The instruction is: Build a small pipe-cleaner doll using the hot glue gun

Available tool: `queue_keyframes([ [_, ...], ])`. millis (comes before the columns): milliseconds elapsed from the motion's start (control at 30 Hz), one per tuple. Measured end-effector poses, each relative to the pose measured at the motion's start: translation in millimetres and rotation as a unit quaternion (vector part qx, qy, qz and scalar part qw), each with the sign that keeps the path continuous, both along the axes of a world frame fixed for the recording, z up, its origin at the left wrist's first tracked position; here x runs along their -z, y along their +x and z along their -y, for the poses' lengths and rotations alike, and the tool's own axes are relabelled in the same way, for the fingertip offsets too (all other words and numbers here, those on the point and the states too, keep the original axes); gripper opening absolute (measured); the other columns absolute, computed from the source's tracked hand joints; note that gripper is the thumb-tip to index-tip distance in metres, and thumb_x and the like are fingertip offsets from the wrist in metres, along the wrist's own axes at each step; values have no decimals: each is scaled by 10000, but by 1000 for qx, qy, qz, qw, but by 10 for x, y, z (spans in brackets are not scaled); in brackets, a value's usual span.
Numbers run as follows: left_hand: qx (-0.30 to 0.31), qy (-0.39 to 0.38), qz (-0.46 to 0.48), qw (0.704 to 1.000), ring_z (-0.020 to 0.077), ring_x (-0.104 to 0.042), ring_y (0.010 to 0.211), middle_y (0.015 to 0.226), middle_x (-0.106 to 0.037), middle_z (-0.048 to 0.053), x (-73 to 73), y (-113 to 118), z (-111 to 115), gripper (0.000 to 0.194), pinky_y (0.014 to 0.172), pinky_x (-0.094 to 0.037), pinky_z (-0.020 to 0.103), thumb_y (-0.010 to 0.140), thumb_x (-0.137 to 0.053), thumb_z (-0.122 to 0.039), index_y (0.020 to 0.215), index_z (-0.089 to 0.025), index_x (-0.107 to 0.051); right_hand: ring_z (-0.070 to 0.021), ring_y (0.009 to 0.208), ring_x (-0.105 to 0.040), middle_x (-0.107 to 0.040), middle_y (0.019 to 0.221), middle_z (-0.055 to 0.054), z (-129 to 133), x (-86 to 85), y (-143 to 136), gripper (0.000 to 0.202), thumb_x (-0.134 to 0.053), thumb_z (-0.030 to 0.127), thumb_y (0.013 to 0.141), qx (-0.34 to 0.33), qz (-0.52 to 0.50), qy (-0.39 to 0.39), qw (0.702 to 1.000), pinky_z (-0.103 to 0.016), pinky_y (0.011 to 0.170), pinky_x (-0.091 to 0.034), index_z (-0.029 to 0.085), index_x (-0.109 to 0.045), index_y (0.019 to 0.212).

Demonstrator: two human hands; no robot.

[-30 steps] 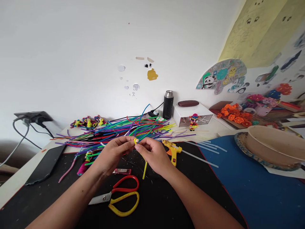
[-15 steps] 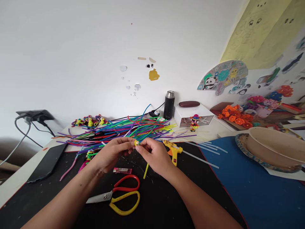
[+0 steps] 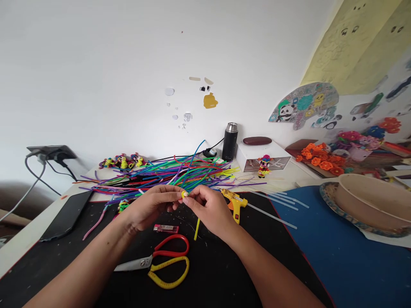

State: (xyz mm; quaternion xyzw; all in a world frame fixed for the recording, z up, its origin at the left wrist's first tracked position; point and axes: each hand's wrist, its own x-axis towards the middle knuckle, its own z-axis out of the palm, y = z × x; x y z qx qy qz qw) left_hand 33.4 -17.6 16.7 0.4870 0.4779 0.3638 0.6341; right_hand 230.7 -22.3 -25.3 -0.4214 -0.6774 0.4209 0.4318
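My left hand [image 3: 160, 204] and my right hand [image 3: 208, 209] meet in front of me, both closed in a pinch. Between their thumbs and fingertips is a small yellow piece of pipe cleaner [image 3: 184, 194], curled tight and mostly covered by the fingers. A yellow pipe cleaner strip [image 3: 197, 229] shows just below my right hand; whether it joins the curled piece I cannot tell. Scissors [image 3: 152, 262] with one red and one yellow handle lie on the black mat, below a pink lighter [image 3: 166, 228]. A yellow glue gun [image 3: 236, 203] rests right of my right hand.
Loose coloured pipe cleaners [image 3: 173, 171] spread behind my hands. Small pipe-cleaner figures [image 3: 123, 161] lie at back left; another figure [image 3: 263, 166] stands by a white box [image 3: 266, 152]. A black flask [image 3: 230, 143], clear glue sticks [image 3: 272, 216], a phone-like black slab [image 3: 67, 216] and a bowl [image 3: 372, 201] surround the mat.
The whole view has shifted slightly, so things sit a little farther right. Both hands keep their pinch on the yellow piece, which shows slightly turned.
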Motion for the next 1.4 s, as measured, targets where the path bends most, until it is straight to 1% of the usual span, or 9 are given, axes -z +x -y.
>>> queue_keyframes([
  [233, 15, -16, -8, 1000, 137, -526, 608, 707, -681, 66, -16, -45, -22, 263, 563, -430, 241, 647, -912, -366, 789, -156, -840, -143, 561, -507, -581, 627, 39, 11, -7, 3, 241, -718, 456, 923, 16, 23, 23, 999, -274, 558, -326, 236, -666, 841],
  [367, 24, -17, -9, 1000, 132, -526, 620, 710, -675, 59, -22, -62, -21, 259, 574, -425, 233, 655, -912, -370, 786, -157, -842, -147, 546, -500, -560, 615, 49, 17, -9, 2, 218, -712, 462, 939, 22, 46, 56, 997, -278, 561, -320, 252, -715, 993],
  [500, 37, -17, -9, 999, 130, -529, 629, 733, -686, 61, -1, -81, -31, 240, 592, -430, 237, 673, -900, -364, 778, -157, -839, -143, 541, -512, -578, 624, 52, 32, -6, -8, 227, -710, 415, 954, 24, 62, 91, 994, -274, 577, -343, 252, -727, 1110],
  [667, 45, -43, 6, 998, 124, -533, 630, 733, -688, 59, 69, -94, -74, 248, 601, -437, 227, 660, -907, -337, 800, -143, -840, -135, 541, -535, -644, 656, 33, 44, 50, -13, 190, -646, 374, 1007, 20, 110, 162, 980, -266, 586, -352, 258, -745, 1121],
  [833, 52, -58, 10, 997, 110, -530, 632, 736, -684, 53, 109, -112, -101, 285, 603, -436, 208, 655, -927, -352, 796, -123, -833, -122, 524, -532, -656, 645, 36, 33, 80, -8, 155, -651, 307, 998, 28, 120, 206, 971, -249, 575, -346, 243, -752, 1096],
  [1067, 47, -49, -1, 998, 111, -535, 656, 772, -693, 58, 138, -126, -112, 317, 607, -429, 208, 673, -945, -371, 847, -127, -840, -113, 520, -493, -591, 612, 51, 23, 39, -7, 127, -672, 271, 972, 28, 97, 178, 979, -241, 558, -319, 223, -764, 1046],
  [1167, 38, -34, 8, 999, 111, -544, 667, 815, -699, 55, 140, -89, -105, 366, 612, -432, 212, 673, -955, -384, 922, -143, -838, -115, 518, -472, -558, 600, 56, 12, 36, -5, 139, -658, 272, 970, 27, 87, 161, 983, -246, 562, -315, 222, -763, 1047],
  [1300, 12, 11, 23, 1000, 105, -551, 670, 839, -685, 25, 136, -30, -74, 405, 632, -446, 218, 709, -945, -390, 1026, -180, -805, -113, 502, -430, -498, 577, 70, -2, 36, -3, 151, -654, 292, 960, 29, 50, 129, 990, -256, 548, -299, 211, -755, 1039],
  [1400, 17, 67, 16, 997, 117, -575, 690, 852, -683, 18, 120, -18, -41, 370, 645, -464, 234, 800, -881, -417, 1077, -198, -772, -115, 504, -427, -487, 577, 73, -16, 36, -3, 157, -678, 315, 939, 32, 10, 97, 995, -259, 538, -301, 211, -744, 1036],
])
